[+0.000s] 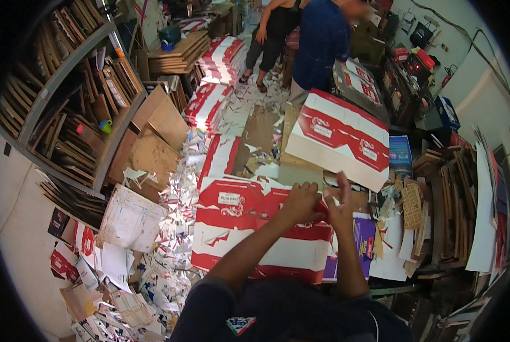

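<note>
Dark shirt [289,313] foremost, the left hand [303,203] curls, its hold hidden, and the right hand [340,210] has a half-open, empty-looking grip over red-and-white sheets [232,215] seemingly unfinished, the stack [343,137] beyond apparently done.

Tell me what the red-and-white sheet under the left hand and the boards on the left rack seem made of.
Sheet: probably paperboard, fairly smooth; thin and flat, with printed colour bands. Boards: likely wood or fibreboard, matte; brown, stiff-looking slabs, exact kind unclear.

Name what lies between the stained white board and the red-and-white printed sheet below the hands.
Paper scraps lie between the white board and the printed sheet, in the head view.
</note>
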Demonstrator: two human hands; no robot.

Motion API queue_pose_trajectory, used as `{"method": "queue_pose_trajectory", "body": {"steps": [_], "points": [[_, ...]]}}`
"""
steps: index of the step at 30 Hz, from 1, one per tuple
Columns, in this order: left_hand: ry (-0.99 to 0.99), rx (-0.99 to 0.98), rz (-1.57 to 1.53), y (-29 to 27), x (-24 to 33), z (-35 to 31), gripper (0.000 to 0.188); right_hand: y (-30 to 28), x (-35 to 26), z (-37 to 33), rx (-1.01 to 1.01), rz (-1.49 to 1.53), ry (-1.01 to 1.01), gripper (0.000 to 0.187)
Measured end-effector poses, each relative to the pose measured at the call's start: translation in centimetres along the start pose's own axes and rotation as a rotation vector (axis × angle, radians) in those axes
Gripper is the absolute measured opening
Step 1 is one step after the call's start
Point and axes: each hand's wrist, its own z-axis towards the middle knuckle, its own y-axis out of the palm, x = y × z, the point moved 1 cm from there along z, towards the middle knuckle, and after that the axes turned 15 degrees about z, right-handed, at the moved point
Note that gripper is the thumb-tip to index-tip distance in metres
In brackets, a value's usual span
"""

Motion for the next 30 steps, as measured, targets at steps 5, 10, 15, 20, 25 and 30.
{"method": "queue_pose_trajectory", "body": {"steps": [5, 10, 15, 20, 25, 30], "points": [[0.010, -0.078, -0.005, 0.5, -0.4, 0.2, 0.049, -5.9, 6.9, -6.0, 0.052, 0.177, 0.417, 0.080], [0.024, -0.176, 0.123, 2.8, -0.4, 0.6, 0.075, -4.5, 10.6, -9.4, -0.046, 0.056, 0.510, 0.058], [-0.110, 0.041, 0.067, 4.3, -3.4, 0.3, 0.090, -4.9, 15.0, -7.2, 0.076, 0.046, 0.653, 0.023], [-0.461, 0.188, -0.049, 6.9, -9.1, -9.0, 0.074, -6.2, 19.8, -6.7, 0.118, 0.379, 0.845, 0.027], [-0.657, -0.035, 0.099, 9.9, -11.3, -18.5, 0.072, -6.7, 16.7, -3.5, -0.010, 0.505, 1.072, 0.040], [-0.832, -0.055, 0.113, 13.8, -12.5, -20.6, 0.073, -5.7, 16.3, 2.3, -0.122, 0.229, 1.146, 0.051]]}}
